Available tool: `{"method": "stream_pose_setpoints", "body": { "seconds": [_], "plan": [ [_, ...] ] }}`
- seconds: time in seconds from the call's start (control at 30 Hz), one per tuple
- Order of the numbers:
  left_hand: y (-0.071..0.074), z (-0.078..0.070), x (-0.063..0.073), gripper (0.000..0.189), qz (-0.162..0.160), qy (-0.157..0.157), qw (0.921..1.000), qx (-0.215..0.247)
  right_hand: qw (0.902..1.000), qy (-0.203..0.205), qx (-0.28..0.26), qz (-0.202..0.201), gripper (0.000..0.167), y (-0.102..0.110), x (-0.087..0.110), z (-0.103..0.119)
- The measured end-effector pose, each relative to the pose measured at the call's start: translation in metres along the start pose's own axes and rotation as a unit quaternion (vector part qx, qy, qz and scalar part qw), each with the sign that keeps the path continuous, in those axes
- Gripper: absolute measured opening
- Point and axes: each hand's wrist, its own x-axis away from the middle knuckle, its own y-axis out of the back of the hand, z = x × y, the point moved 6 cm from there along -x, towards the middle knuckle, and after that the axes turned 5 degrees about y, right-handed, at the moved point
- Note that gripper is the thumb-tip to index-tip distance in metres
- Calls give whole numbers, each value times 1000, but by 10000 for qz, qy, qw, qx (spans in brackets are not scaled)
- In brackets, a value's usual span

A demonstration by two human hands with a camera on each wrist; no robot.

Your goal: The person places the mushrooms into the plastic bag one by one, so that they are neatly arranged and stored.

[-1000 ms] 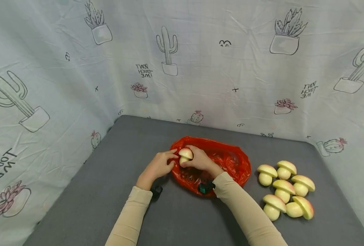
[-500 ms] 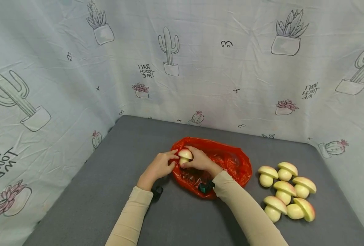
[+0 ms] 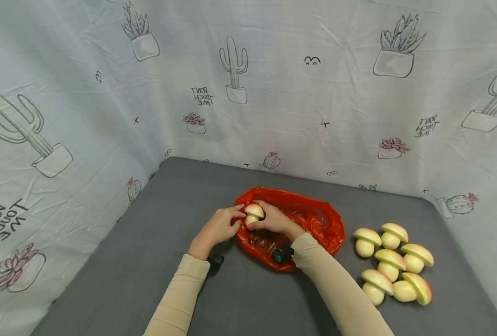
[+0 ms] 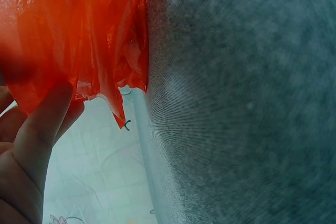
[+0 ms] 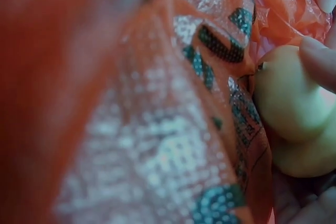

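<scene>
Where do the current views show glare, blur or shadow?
Head: evenly lit and mostly clear, a soft shadow beside the right sleeve; left wrist: the gray tabletop grainy and soft, the left hand dim; right wrist: the red bag badly out of focus at far left, whitish glare nearer the middle, and a bright patch on the mushroom-shaped piece.

Head view evenly lit; right wrist view dim, red bag (image 5: pixel 157 114) blurred, glare-flecked.
</scene>
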Motion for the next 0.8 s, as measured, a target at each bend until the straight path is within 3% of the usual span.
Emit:
{"method": "stream_pose_setpoints", "body": {
  "seconds": [0.27, 0.47, 0.8],
  "plan": [
    [-4, 3, 0, 32, 48, 23, 10000, -61, 9996, -114, 123, 223, 85, 1, -1, -2],
    [2, 6, -1, 32, -58, 60, 9999, -67, 9996, -98, 150, 224, 93, 1, -7, 1],
    [1, 6, -2, 31, 73, 98, 9999, -67, 9995, -185, 243, 115, 94, 3, -7, 1]
  ]
}}
